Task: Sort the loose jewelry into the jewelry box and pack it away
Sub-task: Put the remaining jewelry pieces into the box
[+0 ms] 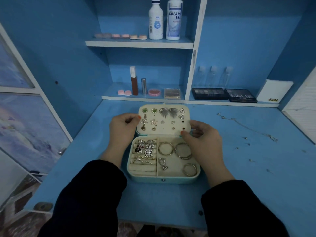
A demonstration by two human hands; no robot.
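Closest to me are the person's two dark sleeves (89,194), reaching forward over the blue desk (171,202) towards the jewelry box (163,180). The box sits in the middle of the desk, a pale teal case lying open, its lid (177,124) propped up at the far side.

The left hand (122,127) grips the lid's left edge. Its fingers are curled in close together and its thumb (138,117) lies on the cream inner panel. The right hand (203,141) holds the lid's right edge at the lower corner. Its thumb (183,133) presses the front, and its fingers bend round behind the edge, where I cannot see their tips.

The panel inside the lid carries pairs of earrings (165,112) pinned in rows. In the box's left compartment, rings (145,151) are tucked into padded rolls. The right compartment holds several hoops (183,150) and a small pendant (163,163).

To the right of the box, well apart from it, a thin chain (246,125) trails loose across the desk, with a few tiny pieces (246,138) scattered near it, too small to tell what they are.

Behind the box, on the shelves, stand two white bottles (155,19). Lower down, to the right, lie two dark makeup palettes (209,94).
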